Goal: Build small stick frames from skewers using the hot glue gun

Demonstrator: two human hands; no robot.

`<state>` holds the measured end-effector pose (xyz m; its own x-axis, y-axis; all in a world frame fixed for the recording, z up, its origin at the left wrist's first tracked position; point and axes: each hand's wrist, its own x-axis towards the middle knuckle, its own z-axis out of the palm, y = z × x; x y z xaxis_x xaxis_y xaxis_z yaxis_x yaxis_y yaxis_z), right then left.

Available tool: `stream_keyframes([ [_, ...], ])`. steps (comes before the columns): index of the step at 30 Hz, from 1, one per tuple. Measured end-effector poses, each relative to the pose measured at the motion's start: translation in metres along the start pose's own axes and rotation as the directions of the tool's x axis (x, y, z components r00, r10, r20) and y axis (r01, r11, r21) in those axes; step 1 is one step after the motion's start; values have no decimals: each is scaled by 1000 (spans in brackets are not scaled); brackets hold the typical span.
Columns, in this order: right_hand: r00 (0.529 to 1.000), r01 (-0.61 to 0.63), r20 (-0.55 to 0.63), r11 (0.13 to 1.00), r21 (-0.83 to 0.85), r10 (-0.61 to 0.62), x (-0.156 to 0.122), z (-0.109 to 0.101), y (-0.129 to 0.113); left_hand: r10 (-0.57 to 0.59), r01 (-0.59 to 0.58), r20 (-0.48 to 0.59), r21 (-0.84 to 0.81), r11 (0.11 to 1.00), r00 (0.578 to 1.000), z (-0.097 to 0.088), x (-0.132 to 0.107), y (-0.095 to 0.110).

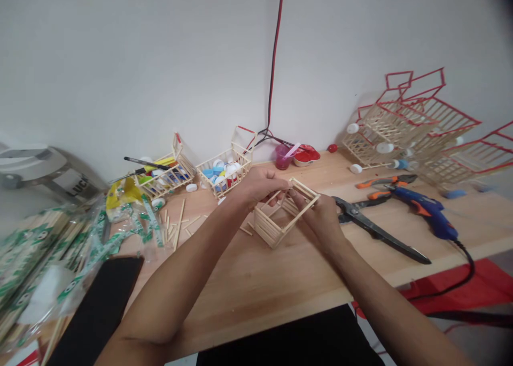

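A small open box frame built of pale wooden sticks stands tilted on the wooden table, just in front of me. My left hand grips its far upper rim, fingers curled over a stick. My right hand pinches the right side of the frame, thumb and fingers closed on the top rail. Both forearms reach in from the bottom of the view.
Black scissors, a blue glue gun and orange pliers lie to the right. Red-edged stick baskets are stacked at back right. Two stick baskets of bottle caps and loose sticks sit left; packed chopsticks far left.
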<state>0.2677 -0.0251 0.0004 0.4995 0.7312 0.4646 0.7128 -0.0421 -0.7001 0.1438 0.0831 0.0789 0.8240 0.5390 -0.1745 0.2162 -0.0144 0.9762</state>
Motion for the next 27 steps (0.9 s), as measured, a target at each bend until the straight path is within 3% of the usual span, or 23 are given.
stream_keyframes([
  [27, 1000, 8, 7, 1000, -3, -8, -1, -1, -2, -39, 39, -11, -8, 999, 999, 3, -5, 8],
])
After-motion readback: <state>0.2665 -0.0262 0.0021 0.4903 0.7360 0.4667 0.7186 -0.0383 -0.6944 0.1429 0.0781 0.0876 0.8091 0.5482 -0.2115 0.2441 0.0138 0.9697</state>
